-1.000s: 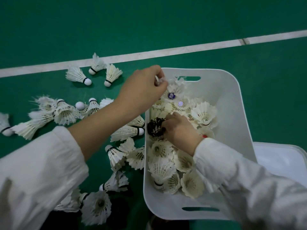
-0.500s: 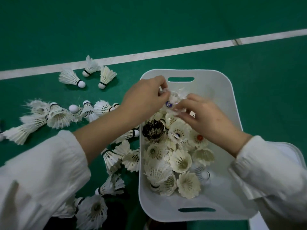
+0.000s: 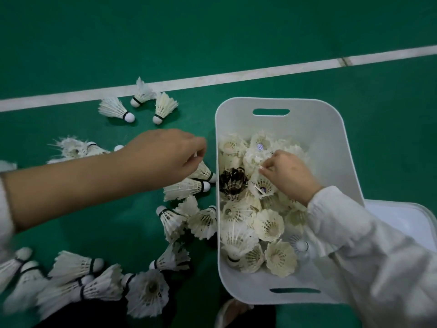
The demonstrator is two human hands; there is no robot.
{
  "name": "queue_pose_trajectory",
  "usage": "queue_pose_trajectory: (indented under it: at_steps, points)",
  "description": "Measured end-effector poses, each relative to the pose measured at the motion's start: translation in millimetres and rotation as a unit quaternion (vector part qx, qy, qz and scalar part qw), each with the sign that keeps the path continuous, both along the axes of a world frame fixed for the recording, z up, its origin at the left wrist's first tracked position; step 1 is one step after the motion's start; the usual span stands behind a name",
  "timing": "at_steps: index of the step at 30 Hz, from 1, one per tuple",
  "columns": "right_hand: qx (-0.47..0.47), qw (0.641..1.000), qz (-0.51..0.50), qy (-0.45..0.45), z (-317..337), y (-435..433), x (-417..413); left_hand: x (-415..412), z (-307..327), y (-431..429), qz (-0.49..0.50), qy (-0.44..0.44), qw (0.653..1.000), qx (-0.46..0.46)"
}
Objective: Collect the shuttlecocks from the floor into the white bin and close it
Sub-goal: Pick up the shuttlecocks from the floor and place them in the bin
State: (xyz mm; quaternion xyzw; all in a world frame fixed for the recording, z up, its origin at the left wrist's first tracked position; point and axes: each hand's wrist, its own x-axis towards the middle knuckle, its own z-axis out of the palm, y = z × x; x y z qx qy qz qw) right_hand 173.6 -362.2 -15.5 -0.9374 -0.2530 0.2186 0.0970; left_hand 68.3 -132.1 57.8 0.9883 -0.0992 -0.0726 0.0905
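Single head-worn wide view, steeply down, close over white bin (image 3: 319, 129) and green floor (image 3: 212, 31).

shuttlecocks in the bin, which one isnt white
The dark-feathered one by the white bin's wall on the floor-pile side, beside the right hand; every other shuttlecock there is white or cream.

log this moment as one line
left hand: pinches floor shuttlecock beside white bin | right hand: pinches binned shuttlecock | lid: off, beside bin | loose shuttlecocks: many on floor
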Motion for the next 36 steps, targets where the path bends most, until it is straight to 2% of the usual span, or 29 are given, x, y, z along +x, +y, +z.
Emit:
queue_pose_trajectory:
  at_steps: [4, 7, 14, 18, 24, 32, 34, 36]
  points:
    - [-0.050, 0.998, 0.041, -0.016, 27, 7, -5, -14, 4, 15, -0.010, 0.040, 0.998, 0.041]
    - [-0.032, 0.995, 0.074, -0.061, 64, 19, -16, -20, 7, 26, 0.001, 0.050, 0.997, 0.050]
    - [-0.005, 0.966, 0.242, -0.094, 130, 95, -65, -44, 16, 72, 0.049, 0.021, 0.998, 0.043]
    - [-0.027, 0.946, 0.311, -0.088, 106, 148, -87, -77, 2, 117, 0.108, 0.021, 0.993, 0.033]
    - [-0.107, 0.935, 0.336, -0.036, 27, 190, -98, -123, -51, 166, 0.236, 0.060, 0.970, -0.016]
    - [-0.200, 0.870, 0.449, -0.042, -29, 197, -101, -149, -108, 180, 0.311, 0.086, 0.943, -0.078]
    - [-0.207, 0.871, 0.442, -0.049, -33, 200, -98, -152, -115, 178, 0.310, 0.091, 0.943, -0.083]
    - [-0.177, 0.888, 0.420, -0.054, -31, 206, -97, -154, -120, 178, 0.302, 0.083, 0.947, -0.073]
